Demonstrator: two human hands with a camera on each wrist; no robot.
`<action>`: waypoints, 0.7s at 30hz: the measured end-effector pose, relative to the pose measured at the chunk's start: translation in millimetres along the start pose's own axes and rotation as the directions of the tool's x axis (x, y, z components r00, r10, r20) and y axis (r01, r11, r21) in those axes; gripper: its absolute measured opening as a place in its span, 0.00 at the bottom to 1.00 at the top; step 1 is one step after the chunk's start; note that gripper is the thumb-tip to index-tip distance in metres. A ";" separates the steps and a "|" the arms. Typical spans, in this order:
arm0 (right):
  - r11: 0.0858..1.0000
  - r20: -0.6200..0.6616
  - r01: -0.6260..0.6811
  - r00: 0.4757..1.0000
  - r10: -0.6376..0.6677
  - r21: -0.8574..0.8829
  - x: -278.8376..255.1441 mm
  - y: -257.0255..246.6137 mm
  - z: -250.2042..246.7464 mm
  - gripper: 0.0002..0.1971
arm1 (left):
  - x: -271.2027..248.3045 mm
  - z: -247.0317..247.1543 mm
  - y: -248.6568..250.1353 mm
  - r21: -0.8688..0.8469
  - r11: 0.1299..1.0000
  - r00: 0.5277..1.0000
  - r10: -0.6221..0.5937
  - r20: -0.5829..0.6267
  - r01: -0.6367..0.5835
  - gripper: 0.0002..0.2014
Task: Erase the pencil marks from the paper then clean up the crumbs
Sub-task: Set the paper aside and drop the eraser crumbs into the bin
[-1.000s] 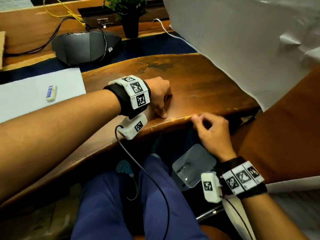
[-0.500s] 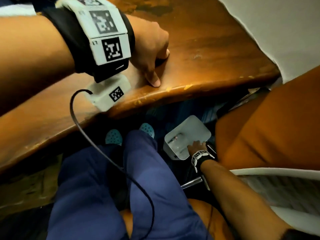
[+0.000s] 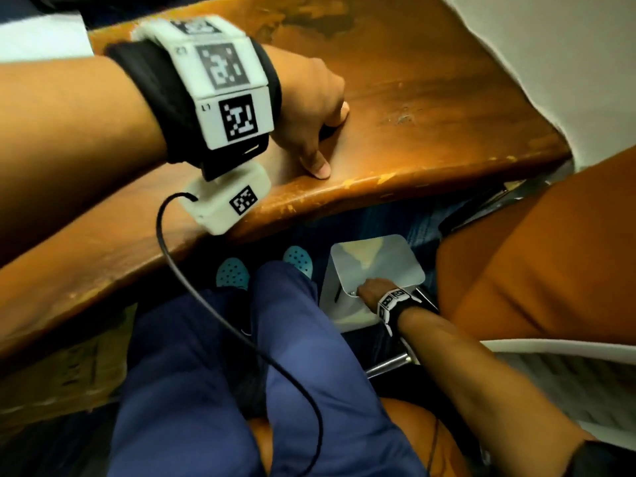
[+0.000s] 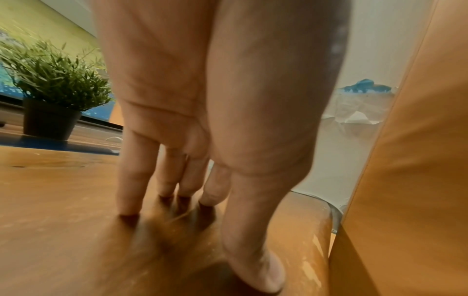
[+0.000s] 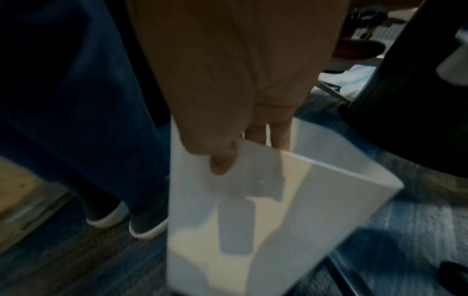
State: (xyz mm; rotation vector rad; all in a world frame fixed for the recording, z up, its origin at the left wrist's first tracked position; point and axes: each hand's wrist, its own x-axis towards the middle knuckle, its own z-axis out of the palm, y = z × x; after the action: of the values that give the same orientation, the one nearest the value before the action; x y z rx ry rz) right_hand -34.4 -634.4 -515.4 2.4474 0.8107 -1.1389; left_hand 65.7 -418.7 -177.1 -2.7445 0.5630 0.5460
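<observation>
My left hand [image 3: 309,125] rests on the wooden table [image 3: 447,98] near its front edge. Its fingers [image 4: 192,180] point down with their tips on the wood, the thumb lies flat beside them, and it holds nothing. Below the table, my right hand [image 3: 370,292] grips the near rim of a white bin [image 3: 395,266] on the floor. The right wrist view shows the thumb [image 5: 222,160] inside the bin [image 5: 329,200] wall and the fingers outside. A corner of the white paper [image 3: 41,43] shows at the far left. I cannot make out crumbs.
A large white sheet [image 3: 568,46] hangs over the table's right end. An orange chair [image 3: 533,263] stands right of the bin. My legs in blue trousers [image 3: 206,373] are left of the bin. A potted plant [image 4: 55,80] stands at the back.
My right hand left the table's front edge, went down under the table and took hold of the bin's rim. My left hand stayed in place on the wood.
</observation>
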 end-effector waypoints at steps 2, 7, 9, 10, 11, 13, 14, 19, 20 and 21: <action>0.999 -0.008 0.045 0.999 -0.045 -0.030 -13.9 2.9 -16.0 0.18 | -2.3 11.4 4.8 0.112 0.994 0.996 -0.016 0.083 0.006 0.46; 0.991 -0.035 0.109 0.993 -0.113 -0.081 -58.1 -5.3 -60.3 0.20 | -11.5 9.4 4.2 0.067 0.997 0.998 -0.029 0.058 0.025 0.48; 0.989 -0.037 0.101 0.994 -0.105 -0.106 -78.3 -8.3 -76.7 0.20 | -12.2 10.4 3.0 0.035 0.999 0.998 -0.026 0.052 0.024 0.49; 0.988 -0.038 0.101 0.994 -0.106 -0.114 -88.5 -10.7 -82.0 0.20 | -12.0 11.6 3.2 0.019 0.999 0.998 -0.032 0.051 0.032 0.50; 0.989 -0.050 0.097 0.993 -0.103 -0.111 -98.4 -12.9 -85.9 0.20 | -15.2 9.3 4.0 -0.001 0.999 0.998 -0.042 0.053 0.042 0.50; 0.987 -0.068 0.104 0.991 -0.113 -0.125 -116.2 -19.3 -91.9 0.20 | -18.5 12.1 7.1 -0.031 0.997 0.996 -0.063 0.066 0.065 0.50; 0.985 -0.075 0.105 0.990 -0.116 -0.133 -124.1 -22.7 -92.8 0.20 | -17.8 13.9 8.5 -0.037 0.997 0.994 -0.069 0.080 0.072 0.50; 0.974 -0.133 0.128 0.979 -0.154 -0.187 -142.9 -37.7 -107.5 0.21 | -25.7 10.2 15.6 -0.038 0.997 0.989 -0.066 0.130 0.071 0.47; 0.973 -0.145 0.121 0.978 -0.151 -0.195 -145.6 -39.8 -112.4 0.20 | -27.2 8.1 18.0 -0.015 0.998 0.988 -0.058 0.144 0.060 0.46; 0.972 -0.164 0.116 0.975 -0.151 -0.206 -149.7 -40.7 -118.0 0.19 | -30.2 4.4 20.9 0.000 0.998 0.987 -0.056 0.148 0.057 0.46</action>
State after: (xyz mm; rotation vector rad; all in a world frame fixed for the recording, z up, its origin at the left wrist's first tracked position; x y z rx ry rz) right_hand -67.5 -596.7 -327.0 2.3827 1.1019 -0.8446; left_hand 29.8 -426.0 -172.6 -2.6866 0.4469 0.7299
